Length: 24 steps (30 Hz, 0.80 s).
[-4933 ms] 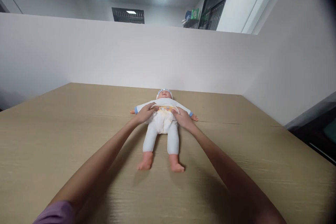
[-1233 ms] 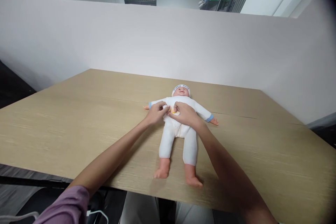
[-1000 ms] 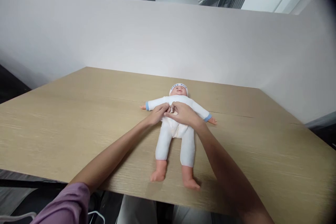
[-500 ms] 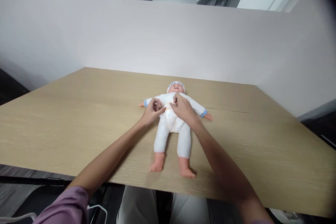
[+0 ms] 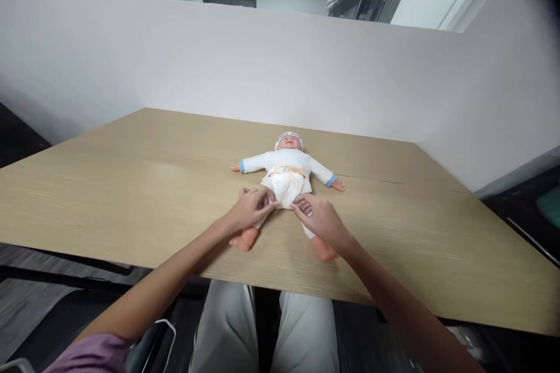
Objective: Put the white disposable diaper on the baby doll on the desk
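A baby doll (image 5: 289,157) in a white suit with blue cuffs and a white headband lies on its back, arms spread, feet towards me. Round its hips is a white diaper (image 5: 287,183) with an orange-patterned waistband. At the diaper's lower left edge, by the doll's leg, my left hand (image 5: 258,205) pinches the leg edge between thumb and fingers. My right hand (image 5: 318,215) does the same at the lower right edge. Both hands cover much of the doll's legs, which are spread apart.
The doll lies on a wooden table (image 5: 153,198) whose front edge is close to my knees. Behind the table rises a white partition (image 5: 245,64). A chair (image 5: 56,326) stands at the lower left, and a dark object (image 5: 529,198) is at the far right.
Both hands have moved down from the diaper's waist to its leg edges. The waistband now shows uncovered, and the doll's legs have spread wider.
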{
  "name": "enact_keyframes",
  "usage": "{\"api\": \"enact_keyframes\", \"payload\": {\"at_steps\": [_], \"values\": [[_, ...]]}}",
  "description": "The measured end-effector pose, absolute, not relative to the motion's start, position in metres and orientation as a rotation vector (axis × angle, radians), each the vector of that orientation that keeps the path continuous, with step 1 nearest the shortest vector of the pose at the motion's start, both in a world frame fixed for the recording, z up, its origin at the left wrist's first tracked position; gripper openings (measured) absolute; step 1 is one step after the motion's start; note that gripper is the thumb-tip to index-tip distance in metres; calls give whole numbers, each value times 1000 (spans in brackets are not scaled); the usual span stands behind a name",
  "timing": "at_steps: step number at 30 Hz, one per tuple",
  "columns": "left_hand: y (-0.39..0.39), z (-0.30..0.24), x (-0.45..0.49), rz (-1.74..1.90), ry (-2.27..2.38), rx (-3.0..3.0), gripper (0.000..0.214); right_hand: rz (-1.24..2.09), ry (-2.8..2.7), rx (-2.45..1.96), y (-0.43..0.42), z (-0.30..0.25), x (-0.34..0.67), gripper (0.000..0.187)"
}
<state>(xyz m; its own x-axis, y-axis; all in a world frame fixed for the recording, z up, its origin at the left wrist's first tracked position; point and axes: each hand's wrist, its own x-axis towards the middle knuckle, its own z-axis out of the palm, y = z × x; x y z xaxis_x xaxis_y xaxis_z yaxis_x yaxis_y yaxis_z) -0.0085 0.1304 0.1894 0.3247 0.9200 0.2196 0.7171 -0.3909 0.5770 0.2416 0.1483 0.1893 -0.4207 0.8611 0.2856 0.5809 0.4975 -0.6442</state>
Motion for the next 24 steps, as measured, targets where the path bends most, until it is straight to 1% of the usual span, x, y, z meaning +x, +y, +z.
{"api": "enact_keyframes", "payload": {"at_steps": [5,10,15,19,24], "values": [[147,189,1,770,1502,2314,33,504,-2158,-1280,149,191,228,20],[147,180,1,803,1501,2286,31,350,-2170,-1261,147,176,222,13],[146,176,-3,865,1435,2279,29,304,-2161,-1265,139,168,219,4],[146,177,-3,989,1297,2317,22,321,-2145,-1263,133,169,218,10],[144,175,-2,1031,1325,2266,15,359,-2107,-1214,129,167,216,23]]}}
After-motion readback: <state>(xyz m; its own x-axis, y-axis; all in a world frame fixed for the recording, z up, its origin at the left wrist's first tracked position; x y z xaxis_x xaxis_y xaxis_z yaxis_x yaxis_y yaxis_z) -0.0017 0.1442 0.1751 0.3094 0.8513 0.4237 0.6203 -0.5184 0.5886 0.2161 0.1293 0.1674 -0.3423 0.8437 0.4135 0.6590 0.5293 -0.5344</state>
